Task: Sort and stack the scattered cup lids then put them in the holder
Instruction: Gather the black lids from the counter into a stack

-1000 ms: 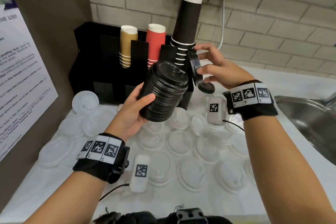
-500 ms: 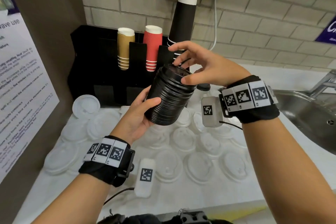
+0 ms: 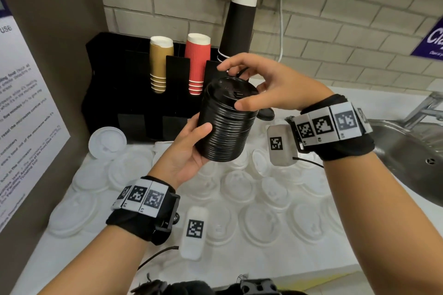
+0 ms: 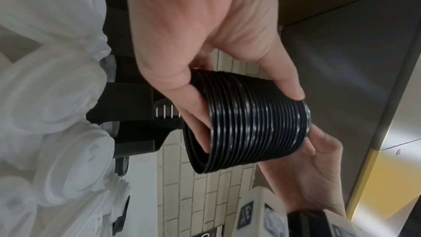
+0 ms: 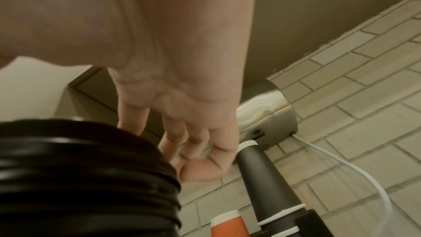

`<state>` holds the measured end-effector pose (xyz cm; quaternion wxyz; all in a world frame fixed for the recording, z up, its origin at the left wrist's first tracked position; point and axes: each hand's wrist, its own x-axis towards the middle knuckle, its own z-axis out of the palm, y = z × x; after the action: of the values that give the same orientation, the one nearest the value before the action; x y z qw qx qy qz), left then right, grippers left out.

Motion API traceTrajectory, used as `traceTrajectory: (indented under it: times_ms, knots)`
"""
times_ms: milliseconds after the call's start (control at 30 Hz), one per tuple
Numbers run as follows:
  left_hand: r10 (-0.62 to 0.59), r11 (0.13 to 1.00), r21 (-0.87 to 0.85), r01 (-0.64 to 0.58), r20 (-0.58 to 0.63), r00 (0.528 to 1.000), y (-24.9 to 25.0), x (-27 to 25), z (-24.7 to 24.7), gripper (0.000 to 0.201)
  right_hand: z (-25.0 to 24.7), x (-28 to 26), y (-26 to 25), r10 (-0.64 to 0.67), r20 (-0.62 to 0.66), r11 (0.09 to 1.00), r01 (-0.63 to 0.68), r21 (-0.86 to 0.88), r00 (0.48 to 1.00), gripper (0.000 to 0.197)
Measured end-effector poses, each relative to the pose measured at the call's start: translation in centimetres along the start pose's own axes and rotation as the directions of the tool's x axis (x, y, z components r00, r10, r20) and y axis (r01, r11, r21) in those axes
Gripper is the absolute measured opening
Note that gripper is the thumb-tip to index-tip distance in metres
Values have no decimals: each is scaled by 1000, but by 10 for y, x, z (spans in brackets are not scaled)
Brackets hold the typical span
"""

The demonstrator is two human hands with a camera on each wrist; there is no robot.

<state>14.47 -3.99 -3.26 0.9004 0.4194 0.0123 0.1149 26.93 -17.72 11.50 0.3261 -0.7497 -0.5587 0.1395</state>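
A tall stack of black lids (image 3: 225,132) is held tilted above the counter. My left hand (image 3: 199,136) grips its lower half, thumb in front and fingers behind, as the left wrist view shows on the ribbed stack (image 4: 257,129). My right hand (image 3: 239,86) caps the top lid, thumb on the near rim and fingers curled over the far rim (image 5: 141,129). Behind stands the black holder (image 3: 107,93). Several white lids (image 3: 239,184) lie scattered on the white counter. A single black lid (image 3: 266,114) lies behind my right hand.
The holder carries gold cups (image 3: 159,67), red cups (image 3: 197,64) and a tall black cup stack (image 3: 237,29). A white lid (image 3: 107,141) leans against its front. A steel sink (image 3: 407,155) is at the right, a poster panel at the left.
A second ago my right hand held one black lid on edge beside the stack. It has since set that lid on top and now spans it. The left hand kept its grip.
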Motion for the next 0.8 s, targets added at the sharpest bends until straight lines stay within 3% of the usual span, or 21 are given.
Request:
traceTrajectory:
  times_ms: [100, 167, 233, 333, 400, 467, 533, 667, 733, 800]
  knots:
    - [17, 1000, -2, -17, 28, 999, -2, 9, 7, 96, -13, -2, 10, -22, 21, 998, 21, 53, 1000, 62]
    - [35, 999, -16, -35, 23, 999, 1, 15, 13, 94, -29, -1, 26, -4, -66, 989, 14, 148, 998, 53]
    - [68, 997, -29, -67, 11, 998, 5, 22, 18, 92, -45, 2, 53, 138, -204, 958, -79, 276, 969, 40]
    - [113, 993, -21, -113, -10, 994, 15, 28, 24, 91, -59, 11, 113, 467, -272, 840, -326, 433, 842, 27]
    - [143, 990, -6, -143, -20, 990, 20, 31, 27, 90, -60, 16, 153, 657, -208, 722, -524, 452, 725, 23]
    - [176, 984, -2, -176, -37, 984, 23, 33, 28, 90, -55, 23, 185, 768, -144, 620, -669, 410, 624, 24]
    - [211, 977, 7, -211, -56, 976, 24, 33, 26, 85, -46, 31, 206, 776, -123, 625, -730, 277, 618, 24]
    - [261, 965, 57, -256, -98, 960, 22, 30, 21, 74, -32, 56, 221, 712, -119, 684, -722, -108, 692, 46]
    - [280, 958, 97, -270, -112, 953, 23, 27, 20, 74, -26, 69, 227, 701, -66, 638, -665, -387, 710, 41]
    - [294, 950, 148, -276, -119, 948, 23, 25, 19, 74, -24, 78, 231, 691, -38, 515, -529, -674, 722, 29]
